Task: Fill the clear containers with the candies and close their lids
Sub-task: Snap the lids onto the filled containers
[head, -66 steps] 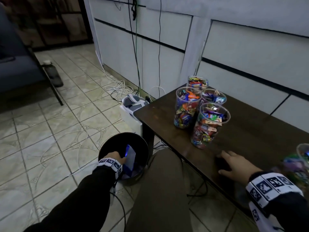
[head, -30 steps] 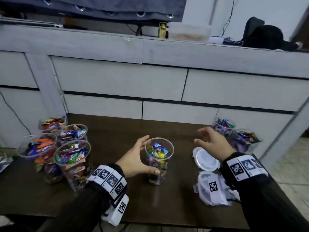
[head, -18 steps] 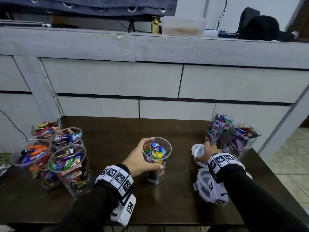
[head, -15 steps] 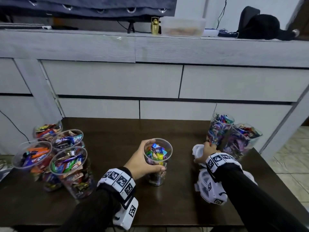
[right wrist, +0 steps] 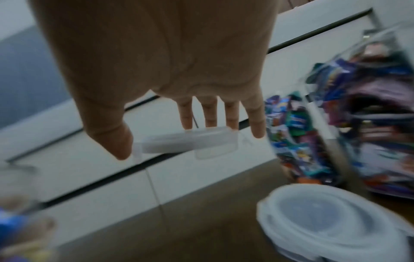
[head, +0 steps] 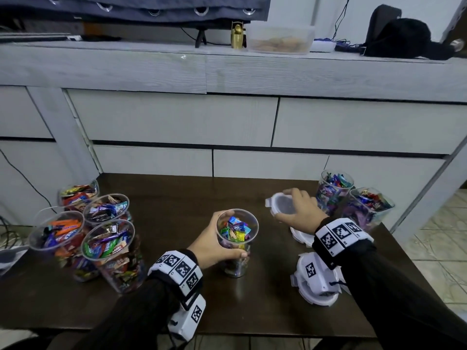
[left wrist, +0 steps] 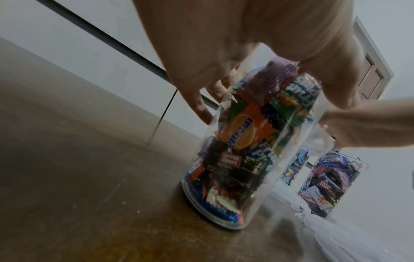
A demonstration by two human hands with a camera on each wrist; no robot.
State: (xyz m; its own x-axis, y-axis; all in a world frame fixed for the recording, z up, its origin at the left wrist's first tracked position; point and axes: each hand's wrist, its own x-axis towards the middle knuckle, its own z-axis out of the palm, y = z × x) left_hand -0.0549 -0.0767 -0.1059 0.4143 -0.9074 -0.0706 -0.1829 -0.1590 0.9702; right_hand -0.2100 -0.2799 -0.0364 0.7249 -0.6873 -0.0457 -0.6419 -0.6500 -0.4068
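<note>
My left hand [head: 211,246] wrapped round the candy-filled container [head: 237,242] standing at table [head: 177,198] centre, my right hand [head: 300,210] at two o'clock, fingertips pinching a clear lid [head: 283,207] aloft, spare lids [right wrist: 331,219] beneath.

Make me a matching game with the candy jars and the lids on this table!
Things:
1. middle candy container
2. lifted lid
3. stack of lids
4. four open containers

Where or how:
A. grouped at the table's left end
B. held in the right hand, off the table
C. gripped by the left hand, standing on the table
D. lying on the table beside the right wrist

Pairs: 1-C, 2-B, 3-D, 4-A
</note>
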